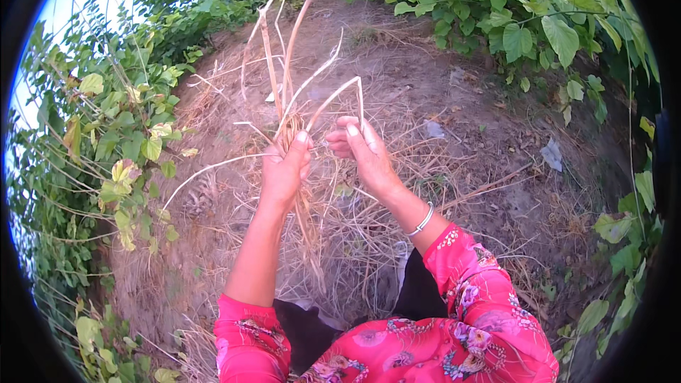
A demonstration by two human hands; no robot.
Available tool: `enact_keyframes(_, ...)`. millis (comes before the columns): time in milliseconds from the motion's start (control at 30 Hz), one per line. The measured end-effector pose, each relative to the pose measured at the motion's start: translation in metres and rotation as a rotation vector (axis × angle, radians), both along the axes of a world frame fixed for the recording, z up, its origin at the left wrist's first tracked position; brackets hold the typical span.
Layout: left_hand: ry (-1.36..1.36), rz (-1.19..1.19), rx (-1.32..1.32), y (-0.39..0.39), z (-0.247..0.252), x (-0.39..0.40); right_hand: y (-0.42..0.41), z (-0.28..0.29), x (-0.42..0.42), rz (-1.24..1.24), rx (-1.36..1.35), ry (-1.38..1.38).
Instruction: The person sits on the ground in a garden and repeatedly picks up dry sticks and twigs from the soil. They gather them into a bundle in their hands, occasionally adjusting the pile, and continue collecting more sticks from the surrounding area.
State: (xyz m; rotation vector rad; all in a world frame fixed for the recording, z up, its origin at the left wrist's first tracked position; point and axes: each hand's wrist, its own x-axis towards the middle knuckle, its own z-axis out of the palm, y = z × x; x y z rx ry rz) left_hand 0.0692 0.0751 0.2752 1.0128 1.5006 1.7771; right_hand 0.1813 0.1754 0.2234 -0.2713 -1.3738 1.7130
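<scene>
My left hand (287,165) is closed around a bundle of dry, pale brown plant stems (291,130). Several long stems fan out above the fist, and a frayed end of the bundle hangs below it. One thin stem (210,167) curves out to the left. To the right of the bundle, my right hand (359,143) grips the tip of a bent stem (338,93) between thumb and fingers; the stem's other end runs into the bundle. A silver bangle (423,219) is on my right wrist.
Dry stalks and straw (367,234) litter the bare soil (495,101) below my hands. Leafy green plants (111,133) rise at the left, with more foliage (511,21) at the upper right and right edge. Scraps of pale plastic (551,154) lie on the ground.
</scene>
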Motion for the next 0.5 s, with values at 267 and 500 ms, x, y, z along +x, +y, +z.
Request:
enact_keyframes(267, 0.123, 0.010, 0.016, 0.014, 0.071, 0.012, -0.048, 0.023, -0.027, 0.560, 0.077, 0.144)
enact_keyframes(500, 0.229, -0.122, -0.102, -0.016, 0.024, -0.011, -0.038, 0.006, -0.036, 0.193, 0.122, -0.051)
